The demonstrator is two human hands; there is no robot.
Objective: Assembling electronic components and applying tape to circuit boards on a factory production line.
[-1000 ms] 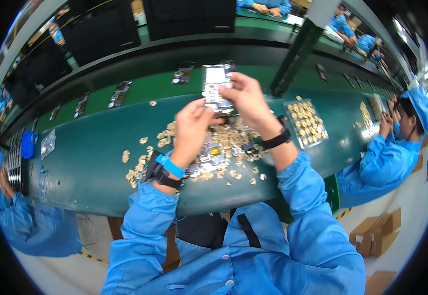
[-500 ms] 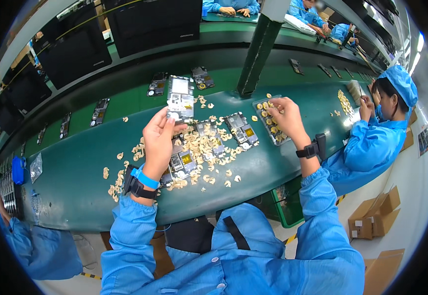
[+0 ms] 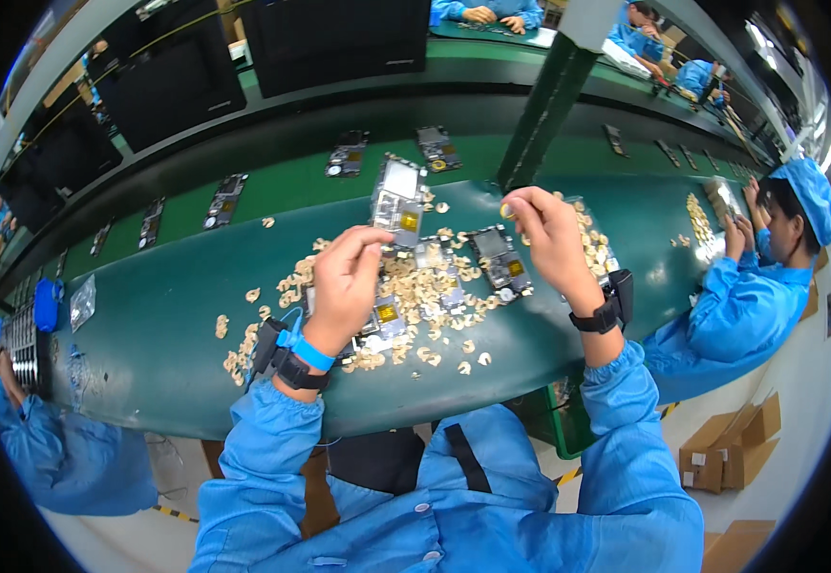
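My left hand (image 3: 347, 272) is closed on the lower edge of a circuit board (image 3: 402, 199), tilted up above the table. A small round yellow piece (image 3: 506, 211) is pinched between the fingertips of my right hand (image 3: 551, 234), to the right of that board and apart from it. Behind the right hand lies a clear tray (image 3: 609, 260) of similar round pieces, partly hidden by the hand and wrist. Below the held board, a heap of cream, curved pieces (image 3: 411, 286) partly covers more boards. One circuit board (image 3: 500, 261) lies just right of the heap.
A green post (image 3: 544, 119) rises beyond the table (image 3: 148, 334). Boards (image 3: 227, 200) sit in a row along the green strip behind. At right a co-worker (image 3: 750, 277) handles things beside another pile. A green bin (image 3: 571, 425) stands under the table edge.
My right hand has come away from the tray toward the held board, with a round yellow piece now visible in its fingertips. The whole view has shifted slightly.
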